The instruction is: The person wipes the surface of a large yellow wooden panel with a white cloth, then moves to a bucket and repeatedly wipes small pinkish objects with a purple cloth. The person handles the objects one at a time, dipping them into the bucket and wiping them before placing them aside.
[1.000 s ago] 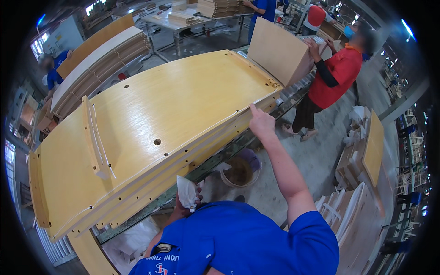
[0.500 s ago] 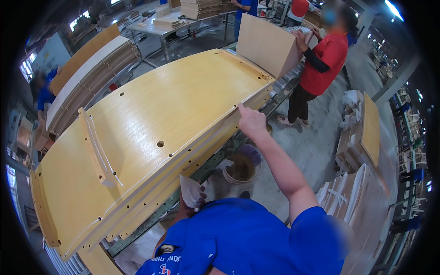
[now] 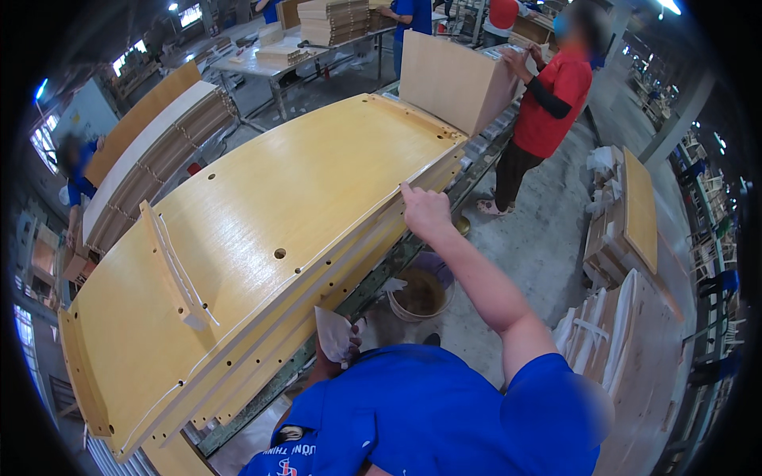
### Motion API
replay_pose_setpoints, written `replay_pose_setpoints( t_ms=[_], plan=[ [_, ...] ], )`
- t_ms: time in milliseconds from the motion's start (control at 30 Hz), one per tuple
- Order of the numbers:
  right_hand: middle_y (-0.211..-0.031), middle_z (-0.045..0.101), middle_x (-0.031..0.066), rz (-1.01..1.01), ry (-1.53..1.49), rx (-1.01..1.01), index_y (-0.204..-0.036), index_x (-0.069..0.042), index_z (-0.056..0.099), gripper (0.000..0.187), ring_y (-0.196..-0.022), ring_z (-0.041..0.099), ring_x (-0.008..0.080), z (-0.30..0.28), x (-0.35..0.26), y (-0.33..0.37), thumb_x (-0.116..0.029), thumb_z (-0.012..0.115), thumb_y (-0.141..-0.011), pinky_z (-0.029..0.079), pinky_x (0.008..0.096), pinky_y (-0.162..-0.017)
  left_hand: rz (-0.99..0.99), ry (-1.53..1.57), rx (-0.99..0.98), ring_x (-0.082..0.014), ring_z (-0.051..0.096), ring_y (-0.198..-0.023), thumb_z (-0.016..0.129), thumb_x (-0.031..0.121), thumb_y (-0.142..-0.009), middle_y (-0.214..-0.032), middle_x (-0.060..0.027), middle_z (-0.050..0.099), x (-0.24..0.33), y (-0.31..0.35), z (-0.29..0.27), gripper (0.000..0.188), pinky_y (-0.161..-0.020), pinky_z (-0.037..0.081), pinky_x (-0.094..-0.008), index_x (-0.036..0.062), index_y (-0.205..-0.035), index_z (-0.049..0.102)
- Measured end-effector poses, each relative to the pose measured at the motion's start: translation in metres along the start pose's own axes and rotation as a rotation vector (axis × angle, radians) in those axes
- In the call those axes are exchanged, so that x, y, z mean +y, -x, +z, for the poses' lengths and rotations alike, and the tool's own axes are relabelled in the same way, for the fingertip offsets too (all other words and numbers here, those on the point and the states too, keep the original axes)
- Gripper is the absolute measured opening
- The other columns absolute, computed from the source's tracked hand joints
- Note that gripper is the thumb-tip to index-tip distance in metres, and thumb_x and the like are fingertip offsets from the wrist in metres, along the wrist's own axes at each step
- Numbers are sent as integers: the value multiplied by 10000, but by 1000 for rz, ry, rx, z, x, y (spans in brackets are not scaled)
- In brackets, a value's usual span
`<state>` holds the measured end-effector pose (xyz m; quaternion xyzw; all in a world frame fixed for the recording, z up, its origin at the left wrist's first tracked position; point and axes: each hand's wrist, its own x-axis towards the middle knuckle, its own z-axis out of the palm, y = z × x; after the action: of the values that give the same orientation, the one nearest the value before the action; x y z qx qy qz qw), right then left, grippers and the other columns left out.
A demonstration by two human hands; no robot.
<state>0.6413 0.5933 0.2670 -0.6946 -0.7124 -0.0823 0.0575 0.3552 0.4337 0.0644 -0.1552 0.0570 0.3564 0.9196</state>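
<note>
A large curved yellow panel [image 3: 246,214] lies on top of a stack of similar panels. A thin white line of paste [image 3: 349,231] runs along its near edge, past several drilled holes. My right hand [image 3: 427,214] holds nothing; its index finger is stretched out, the tip touching that edge near a hole, and the other fingers are curled. Low beside the stack, close to my body, my left hand [image 3: 355,339] grips a white cone-shaped plastic bag [image 3: 332,330]. A wooden strip [image 3: 168,266] stands across the panel, with a white line beside it.
A bucket [image 3: 419,292] with brownish contents stands under the green rail [image 3: 365,292]. At the far end, a person in red [image 3: 556,103] handles a box-like wooden piece [image 3: 448,79]. Curved boards [image 3: 151,166] are stacked at left, wrapped panels [image 3: 619,230] at right.
My right fingertip has slid a little along the panel's near edge, toward me. My left hand still holds the bag low. The whole view has shifted slightly.
</note>
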Motion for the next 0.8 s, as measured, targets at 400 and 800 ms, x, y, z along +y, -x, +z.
replay_pose_setpoints(
  t_ms=[400,800],
  plan=[
    [-937,596,72,-199,126,2,-1263,-136,499,479,-823,622,242,-15,17,2,-149,551,-787,455,398,-687,-21,-135,133,-275,494,-773,525,469,-837,-1046,-177,491,-2,-7,-12,536,-587,428,-360,85,-1208,475],
    [-994,620,61,-256,-855,-48,-1175,-135,598,356,-751,617,169,-4,72,6,-100,505,-833,491,314,-659,68,-195,156,-296,538,-783,454,515,-865,-1092,-192,527,-21,-25,-1,538,-597,466,-374,91,-1193,499]
  ],
)
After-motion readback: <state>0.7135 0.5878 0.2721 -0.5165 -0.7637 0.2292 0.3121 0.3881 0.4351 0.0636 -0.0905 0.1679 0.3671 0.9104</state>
